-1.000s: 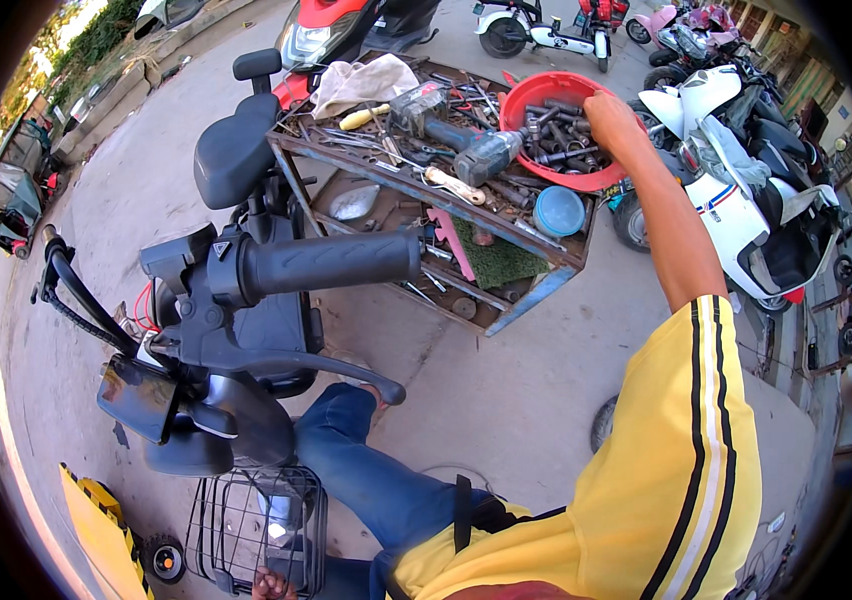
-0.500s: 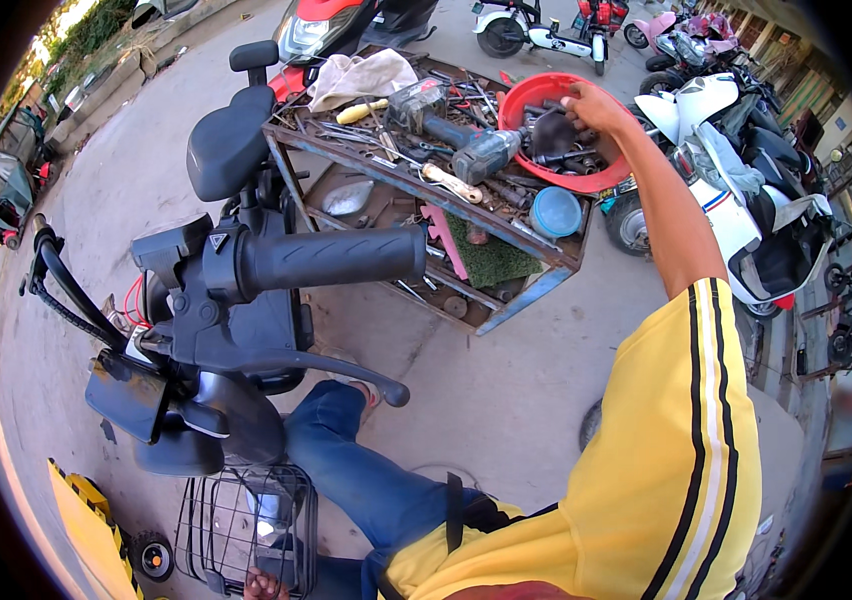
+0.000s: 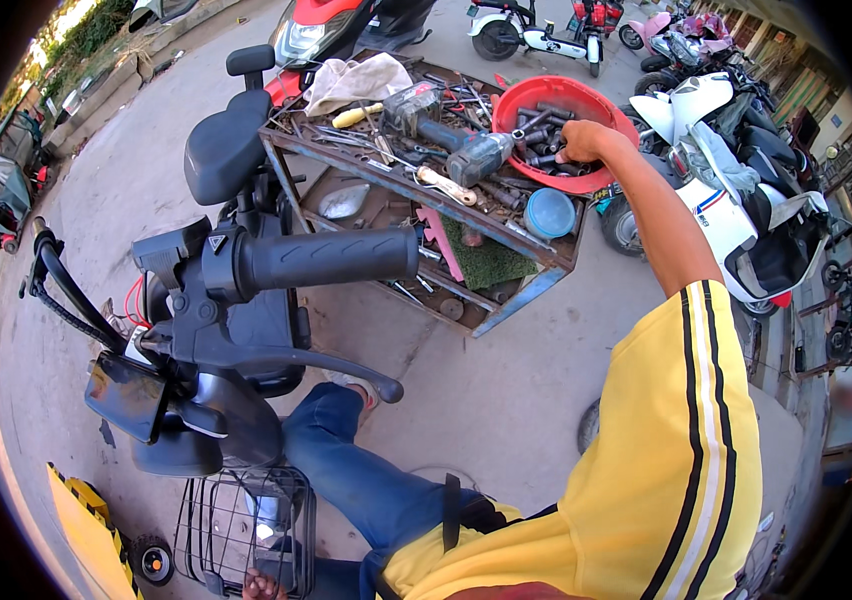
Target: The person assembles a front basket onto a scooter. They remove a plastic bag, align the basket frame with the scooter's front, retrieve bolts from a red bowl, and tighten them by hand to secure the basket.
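My right hand (image 3: 588,143) reaches into a red plastic basin (image 3: 596,103) at the far right corner of a metal tool cart. Its fingers are bent and pressed together among dark metal sockets (image 3: 543,128); whatever lies between the fingertips is hidden. Low in the picture, my left hand (image 3: 262,584) shows only in part, with curled fingers at the lower edge of a black wire basket (image 3: 236,520). What it grips, if anything, cannot be made out. A grey-and-black cordless impact wrench (image 3: 476,155) lies just left of the basin.
The rusty cart (image 3: 386,172) carries loose tools, a cloth (image 3: 358,82) and a blue round tub (image 3: 551,212). An electric scooter's handlebar grip (image 3: 331,257) and brake lever (image 3: 346,362) stand between me and the cart. Parked scooters (image 3: 706,190) line the right side.
My right hand has moved down and toward me inside the basin. A dark round thing that was under its fingers no longer shows, and more sockets are visible. My left hand stays put.
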`<move>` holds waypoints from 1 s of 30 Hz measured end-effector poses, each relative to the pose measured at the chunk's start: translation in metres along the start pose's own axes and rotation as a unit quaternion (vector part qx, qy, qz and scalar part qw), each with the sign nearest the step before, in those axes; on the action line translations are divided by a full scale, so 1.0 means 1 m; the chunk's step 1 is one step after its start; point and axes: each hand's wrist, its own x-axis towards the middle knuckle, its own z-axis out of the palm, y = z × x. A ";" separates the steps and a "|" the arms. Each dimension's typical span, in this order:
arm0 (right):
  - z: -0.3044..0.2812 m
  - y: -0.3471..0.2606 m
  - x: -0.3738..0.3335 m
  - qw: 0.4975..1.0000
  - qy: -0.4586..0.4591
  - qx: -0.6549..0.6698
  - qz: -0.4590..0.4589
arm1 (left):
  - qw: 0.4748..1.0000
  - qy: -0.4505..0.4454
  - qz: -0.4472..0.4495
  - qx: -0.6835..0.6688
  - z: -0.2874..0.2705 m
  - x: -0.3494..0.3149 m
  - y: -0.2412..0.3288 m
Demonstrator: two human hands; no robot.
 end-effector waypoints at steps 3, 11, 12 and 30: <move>0.013 0.012 0.004 0.996 0.051 0.070 -0.031 | 1.000 0.014 0.000 -0.003 -0.004 0.002 -0.005; 0.010 0.016 0.007 0.965 0.042 0.252 -0.052 | 0.998 0.067 -0.014 0.000 -0.015 0.002 -0.009; 0.008 0.014 0.009 0.970 0.012 0.240 -0.030 | 0.999 0.053 -0.006 0.004 -0.015 0.003 -0.009; 0.000 0.002 -0.002 0.953 0.222 0.206 -0.003 | 0.995 -0.021 -0.085 0.051 -0.070 0.019 -0.005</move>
